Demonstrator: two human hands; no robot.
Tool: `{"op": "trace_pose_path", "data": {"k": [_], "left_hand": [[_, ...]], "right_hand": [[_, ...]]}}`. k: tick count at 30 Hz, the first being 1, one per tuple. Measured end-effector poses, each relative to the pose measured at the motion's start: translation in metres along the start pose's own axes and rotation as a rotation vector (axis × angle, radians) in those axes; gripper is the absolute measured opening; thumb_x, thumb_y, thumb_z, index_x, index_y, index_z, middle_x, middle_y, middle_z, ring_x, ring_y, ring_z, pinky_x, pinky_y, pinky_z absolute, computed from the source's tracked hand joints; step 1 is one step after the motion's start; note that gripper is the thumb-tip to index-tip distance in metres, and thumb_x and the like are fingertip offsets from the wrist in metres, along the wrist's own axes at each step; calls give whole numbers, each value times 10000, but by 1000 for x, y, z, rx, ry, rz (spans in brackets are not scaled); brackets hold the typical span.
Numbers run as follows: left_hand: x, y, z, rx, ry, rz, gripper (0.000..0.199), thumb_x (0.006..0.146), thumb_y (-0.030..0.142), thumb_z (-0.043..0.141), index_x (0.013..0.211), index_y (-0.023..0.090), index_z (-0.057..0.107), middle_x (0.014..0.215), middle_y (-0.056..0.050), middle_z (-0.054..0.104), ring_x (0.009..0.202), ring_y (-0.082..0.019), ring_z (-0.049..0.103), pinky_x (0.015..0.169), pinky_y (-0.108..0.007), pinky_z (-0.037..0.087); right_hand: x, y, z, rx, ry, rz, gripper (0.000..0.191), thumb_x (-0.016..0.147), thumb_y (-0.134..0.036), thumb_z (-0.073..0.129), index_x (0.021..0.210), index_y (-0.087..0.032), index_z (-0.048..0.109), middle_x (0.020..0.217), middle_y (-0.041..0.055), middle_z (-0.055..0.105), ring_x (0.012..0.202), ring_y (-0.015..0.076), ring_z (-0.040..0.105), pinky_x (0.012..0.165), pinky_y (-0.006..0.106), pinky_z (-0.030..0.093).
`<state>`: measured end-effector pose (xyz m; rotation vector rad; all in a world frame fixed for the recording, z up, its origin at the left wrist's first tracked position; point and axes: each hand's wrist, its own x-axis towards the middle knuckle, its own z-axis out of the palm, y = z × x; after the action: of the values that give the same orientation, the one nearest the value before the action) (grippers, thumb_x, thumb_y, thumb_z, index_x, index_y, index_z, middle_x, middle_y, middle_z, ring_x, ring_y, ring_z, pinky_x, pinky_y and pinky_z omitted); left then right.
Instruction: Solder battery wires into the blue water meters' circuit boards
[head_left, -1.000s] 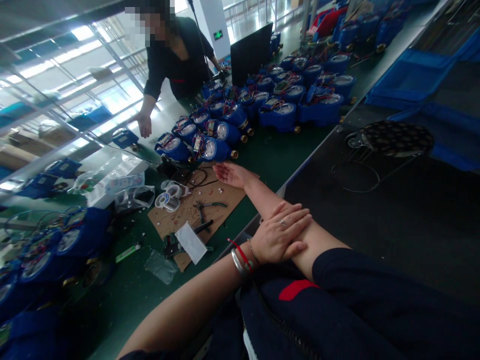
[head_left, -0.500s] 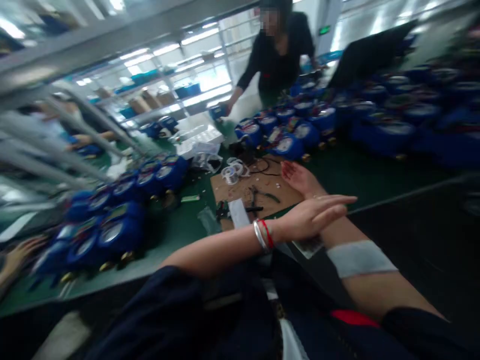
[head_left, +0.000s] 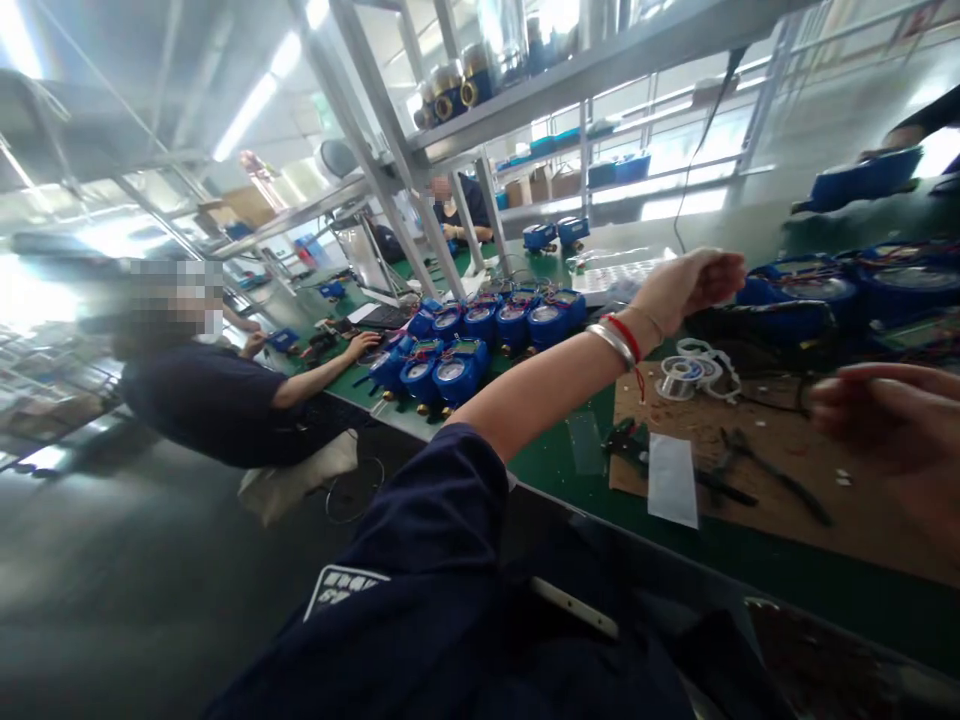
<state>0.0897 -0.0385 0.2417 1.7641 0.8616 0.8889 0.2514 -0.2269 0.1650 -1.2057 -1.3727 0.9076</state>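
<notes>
My left hand (head_left: 694, 285) is raised above the bench beside the blue meters on the right, fingers loosely bent and nothing visible in it. A silver bangle and a red cord circle that wrist. Blurred by motion, my right hand (head_left: 896, 425) hangs over the right part of a brown board (head_left: 795, 520); whether it holds anything cannot be made out. On the board lie a wire spool (head_left: 679, 375), dark-handled pliers (head_left: 780, 475) and small white bits. A white paper slip (head_left: 673, 480) overlaps the board's front edge.
Blue meters (head_left: 459, 370) stand grouped on the green bench left of the board, with more meters (head_left: 802, 280) at right. A white tray (head_left: 611, 277) lies behind. A seated person (head_left: 217, 400) is at left; a metal shelf (head_left: 540, 110) spans above.
The view has swung left. My forearms, crossed before, are now apart: my left hand has risen toward the back, and my right hand is farther right over the board.
</notes>
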Motion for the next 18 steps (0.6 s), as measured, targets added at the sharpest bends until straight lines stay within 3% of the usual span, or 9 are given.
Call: {"op": "trace_pose_path", "data": {"k": [1,3,5,8,12,15,18], "left_hand": [[7,4,-10,-107,59,-50,649,963,217,-79,1317,-78,377,1299,-210,547,1098,-189,603,859,-312,536],[17,11,-29,-254,162,-132,707,929,226,-182,1360,-53,305,1399,-186,454,1166,-178,541,906,-300,506],[23,13,-47,-262,216,-143,725,913,269,-228,1380,-25,243,1462,-163,376,1210,-168,474,971,-301,472],[26,8,-68,-233,248,-154,740,888,312,-271,1374,11,198,1464,-141,380,1233,-158,408,1055,-329,411],[26,-7,-89,-185,256,-166,798,824,332,-356,1369,18,134,1398,-126,476,1286,-153,338,1116,-367,332],[27,-20,-99,-152,239,-188,806,804,358,-378,1368,27,95,1412,-114,464,1314,-165,310,1153,-404,263],[26,-32,-103,-134,219,-224,813,790,407,-385,1371,84,84,1404,-72,481,1311,-163,305,1178,-387,218]], "right_hand": [[-6,-23,28,74,-42,7,236,864,-518,509,1027,-420,648,1097,40,673,1008,278,626,786,432,515],[-16,-63,80,40,-437,10,243,826,-519,583,941,-334,691,954,61,702,875,258,663,772,404,539],[-21,-89,117,-59,-626,-69,248,859,-492,558,936,-297,690,939,34,702,889,230,659,796,369,529],[-22,-99,149,-139,-664,-148,225,883,-427,537,956,-266,678,935,11,698,854,200,653,755,318,509],[-28,-97,172,-103,-759,-146,237,909,-390,494,880,-233,668,835,-7,687,764,166,634,666,275,473],[-40,-97,185,-32,-776,-181,168,872,-366,568,949,-233,638,929,-9,676,842,153,621,737,262,472],[-49,-97,193,-56,-707,-305,192,803,-236,647,985,-218,589,1012,9,633,921,152,585,817,269,454]]}}
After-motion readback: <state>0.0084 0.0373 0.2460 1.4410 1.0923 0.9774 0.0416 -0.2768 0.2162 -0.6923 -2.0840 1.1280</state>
